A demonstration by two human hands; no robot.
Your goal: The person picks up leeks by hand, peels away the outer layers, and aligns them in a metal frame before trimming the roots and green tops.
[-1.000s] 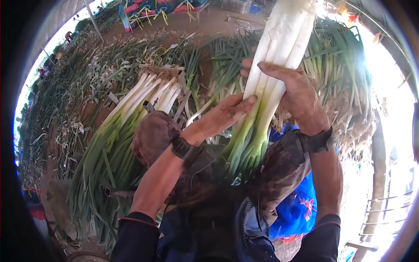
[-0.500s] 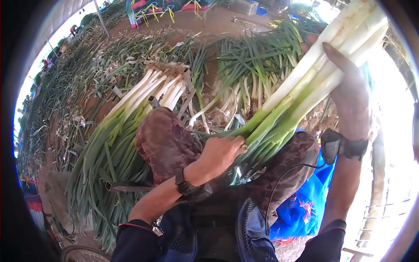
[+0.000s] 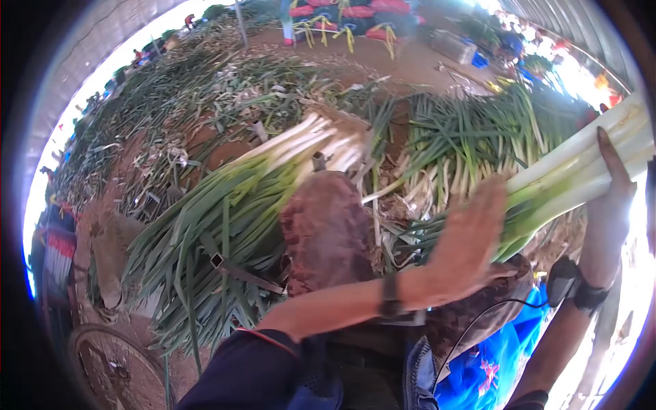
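Green pile: stacked leeks, left of the knee.
Bunch: leeks held slanting at the right, white ends uppermost.
Left hand: flat, fingers straight, against the bunch at its green end; blurred.
Right hand: wrapped round the white stalks.

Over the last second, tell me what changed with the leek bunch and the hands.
The leek bunch swung from upright down to the right. The left hand released its green end and is open; the right hand still grips the white stalks. The stacked leeks stayed put.
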